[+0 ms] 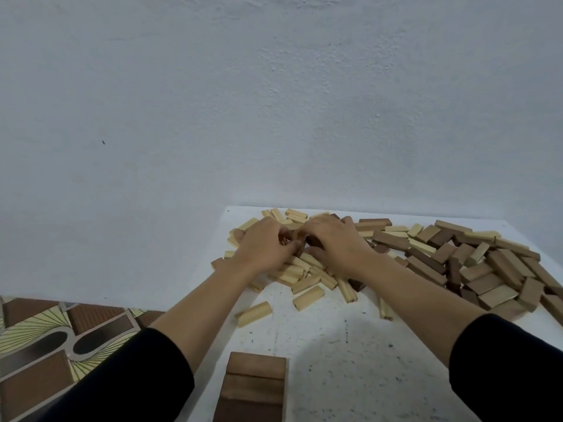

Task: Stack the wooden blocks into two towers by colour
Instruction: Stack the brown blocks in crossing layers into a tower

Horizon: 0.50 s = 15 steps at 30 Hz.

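Barely started: only a short brown tower (pixel 254 388) stands at 6 o'clock on the desk (pixel 350 360), and there's no pale tower yet. Loose brown blocks (pixel 487 269) sprawl at 3 o'clock, pale blocks (pixel 307 277) at 12. The left hand (pixel 265 245) and right hand (pixel 335 243) curl into the pile; can't tell what they're gripping. No readable writing.

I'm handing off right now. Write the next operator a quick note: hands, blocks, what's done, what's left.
Left hand and right hand: fingers of both curled round brown blocks in the middle of the pale blocks.
Loose brown heap lies at the table's right.
Done: brown tower begun at the near edge.
Left: most brown pieces, the whole pale tower.
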Tool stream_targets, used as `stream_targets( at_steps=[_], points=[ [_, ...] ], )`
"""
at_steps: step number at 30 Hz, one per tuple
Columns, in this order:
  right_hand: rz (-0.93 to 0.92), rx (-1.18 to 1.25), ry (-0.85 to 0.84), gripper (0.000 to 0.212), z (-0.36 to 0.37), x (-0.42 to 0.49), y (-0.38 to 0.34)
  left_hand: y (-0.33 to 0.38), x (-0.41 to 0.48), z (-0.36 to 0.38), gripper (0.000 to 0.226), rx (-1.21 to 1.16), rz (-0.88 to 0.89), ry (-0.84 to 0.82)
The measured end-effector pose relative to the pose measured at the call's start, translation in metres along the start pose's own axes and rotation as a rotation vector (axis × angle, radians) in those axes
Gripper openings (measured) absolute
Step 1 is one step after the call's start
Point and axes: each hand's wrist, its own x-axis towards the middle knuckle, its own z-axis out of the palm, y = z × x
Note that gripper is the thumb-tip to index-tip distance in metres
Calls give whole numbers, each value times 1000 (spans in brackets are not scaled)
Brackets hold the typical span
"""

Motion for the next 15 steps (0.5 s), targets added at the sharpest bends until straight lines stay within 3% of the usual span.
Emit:
stream_targets(
  at_steps=[8, 15],
  points=[
    [-65, 75, 156, 27, 8, -8, 10, 3, -6, 1, 9, -150, -121, 23],
    [-98, 194, 241, 31, 7, -20, 13, 12, -14, -7, 13, -277, -73, -27]
  ],
)
